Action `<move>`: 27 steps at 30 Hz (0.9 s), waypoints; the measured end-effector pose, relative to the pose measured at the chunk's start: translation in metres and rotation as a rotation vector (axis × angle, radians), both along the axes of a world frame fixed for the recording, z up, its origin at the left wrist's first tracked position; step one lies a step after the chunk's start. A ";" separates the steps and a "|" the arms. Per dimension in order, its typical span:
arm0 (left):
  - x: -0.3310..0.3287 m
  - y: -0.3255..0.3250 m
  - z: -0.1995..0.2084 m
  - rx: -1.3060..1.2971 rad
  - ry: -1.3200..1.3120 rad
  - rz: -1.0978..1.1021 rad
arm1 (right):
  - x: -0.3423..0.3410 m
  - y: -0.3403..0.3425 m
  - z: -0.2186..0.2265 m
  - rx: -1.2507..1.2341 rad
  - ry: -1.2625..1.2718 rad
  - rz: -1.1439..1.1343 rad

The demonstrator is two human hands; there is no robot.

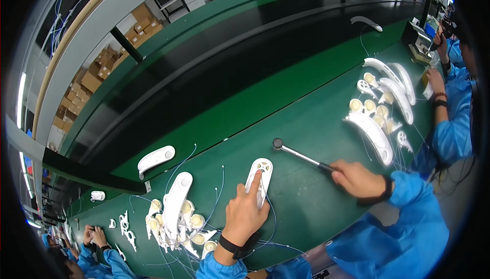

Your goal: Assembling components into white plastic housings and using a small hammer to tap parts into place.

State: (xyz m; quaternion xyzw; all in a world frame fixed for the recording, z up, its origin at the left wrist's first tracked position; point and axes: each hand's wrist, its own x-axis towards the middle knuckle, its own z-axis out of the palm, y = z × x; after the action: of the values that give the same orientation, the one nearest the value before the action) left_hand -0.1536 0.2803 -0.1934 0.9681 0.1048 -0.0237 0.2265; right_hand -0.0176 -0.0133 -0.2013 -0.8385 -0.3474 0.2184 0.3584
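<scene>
My left hand (244, 215) bears on a white oblong plastic housing (264, 167) lying on the green bench. Its index finger is stretched onto the round spoked end, the other fingers are curled, and the hand covers the lower part. A thin pale wire (274, 212) runs along the housing's right side. In my right hand (360, 178) is the dark handle of a mallet-like tool (301, 156) with a silver shaft and a round black head. That head is to the right of and beyond the housing, apart from it.
White curved shells, cream round parts and wires form a left pile (178, 202) and a right pile (380, 105). A single shell (155, 160) sits farther left. Behind runs a dark conveyor belt (214, 85). Co-workers' hands (95, 235) (436, 82) are at both sides.
</scene>
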 end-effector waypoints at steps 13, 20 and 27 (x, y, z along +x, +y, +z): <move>-0.011 -0.024 0.008 0.135 -0.436 -0.124 | 0.031 0.085 0.040 0.283 0.311 0.214; -0.023 -0.013 0.013 0.055 -0.511 -0.003 | 0.040 0.128 0.031 0.304 0.662 0.325; -0.040 -0.004 0.036 -0.027 -0.535 0.091 | 0.038 0.139 0.018 0.291 0.915 0.272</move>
State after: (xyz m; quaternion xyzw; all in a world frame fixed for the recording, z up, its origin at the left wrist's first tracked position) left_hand -0.1934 0.2766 -0.1574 0.9310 0.0845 0.2418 0.2599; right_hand 0.0208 0.1261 -0.1835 -0.5452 -0.2878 0.5580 0.5555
